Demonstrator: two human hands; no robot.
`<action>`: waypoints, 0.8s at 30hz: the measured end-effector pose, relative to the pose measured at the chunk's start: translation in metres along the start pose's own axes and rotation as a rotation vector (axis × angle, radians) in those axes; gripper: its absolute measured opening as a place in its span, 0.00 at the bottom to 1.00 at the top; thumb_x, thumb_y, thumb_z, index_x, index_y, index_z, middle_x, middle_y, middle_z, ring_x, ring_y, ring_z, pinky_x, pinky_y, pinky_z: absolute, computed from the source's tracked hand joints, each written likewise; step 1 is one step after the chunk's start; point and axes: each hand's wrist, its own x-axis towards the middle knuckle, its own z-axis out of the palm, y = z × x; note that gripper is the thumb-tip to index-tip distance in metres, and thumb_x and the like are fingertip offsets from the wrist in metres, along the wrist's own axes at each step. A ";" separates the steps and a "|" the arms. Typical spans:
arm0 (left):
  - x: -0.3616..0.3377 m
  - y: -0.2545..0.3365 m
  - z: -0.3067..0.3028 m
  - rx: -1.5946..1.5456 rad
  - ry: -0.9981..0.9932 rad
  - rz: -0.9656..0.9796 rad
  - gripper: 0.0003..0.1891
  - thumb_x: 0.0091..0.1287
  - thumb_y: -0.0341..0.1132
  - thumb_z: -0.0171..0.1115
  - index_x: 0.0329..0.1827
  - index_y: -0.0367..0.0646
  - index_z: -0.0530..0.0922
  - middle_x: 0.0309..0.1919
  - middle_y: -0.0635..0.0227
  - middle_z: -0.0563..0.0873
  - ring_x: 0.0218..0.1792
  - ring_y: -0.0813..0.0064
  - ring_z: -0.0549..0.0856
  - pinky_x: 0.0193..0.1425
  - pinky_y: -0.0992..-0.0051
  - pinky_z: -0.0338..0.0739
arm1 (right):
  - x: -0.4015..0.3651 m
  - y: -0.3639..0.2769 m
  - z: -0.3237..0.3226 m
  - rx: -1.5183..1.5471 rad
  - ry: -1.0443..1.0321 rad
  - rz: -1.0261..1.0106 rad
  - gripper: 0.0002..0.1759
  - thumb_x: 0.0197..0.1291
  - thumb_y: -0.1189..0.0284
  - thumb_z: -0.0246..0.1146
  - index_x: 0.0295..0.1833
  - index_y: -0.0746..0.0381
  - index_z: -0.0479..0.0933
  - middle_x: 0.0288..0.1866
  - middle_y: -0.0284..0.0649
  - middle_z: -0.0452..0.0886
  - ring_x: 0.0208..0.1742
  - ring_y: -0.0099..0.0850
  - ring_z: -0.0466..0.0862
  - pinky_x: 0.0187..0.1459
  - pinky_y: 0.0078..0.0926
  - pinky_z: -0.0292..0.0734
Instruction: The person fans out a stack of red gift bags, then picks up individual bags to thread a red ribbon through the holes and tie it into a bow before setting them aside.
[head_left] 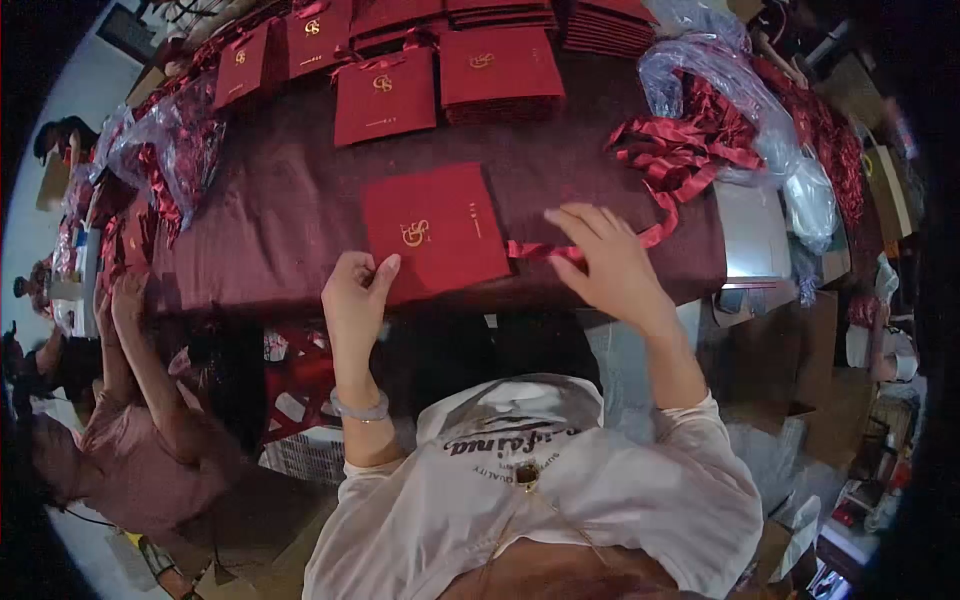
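Note:
A flat red gift bag (440,225) with gold lettering lies sideways on the dark red tablecloth in front of me. My left hand (359,285) pinches its lower left edge between thumb and bent fingers. To the right of the bag, my right hand (605,260) hovers with fingers stretched and thumb apart. A red ribbon (655,233) passes by that hand, and its end reaches the bag's right edge. The other end runs back toward a loose heap of red ribbons (690,150).
Stacks of red bags (502,75) line the table's back. Clear plastic wrapping (750,100) surrounds ribbons at the right, and another plastic bag (170,150) sits at the left. A co-worker (150,440) handles red material at the left table edge (230,312).

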 end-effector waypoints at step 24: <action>-0.012 -0.003 0.037 -0.481 -0.159 0.025 0.29 0.46 0.32 0.77 0.54 0.36 0.78 0.29 0.64 0.84 0.29 0.80 0.81 0.37 0.78 0.77 | 0.062 -0.026 0.060 0.902 -0.183 0.244 0.09 0.68 0.73 0.54 0.49 0.62 0.77 0.37 0.32 0.77 0.35 0.18 0.76 0.38 0.14 0.70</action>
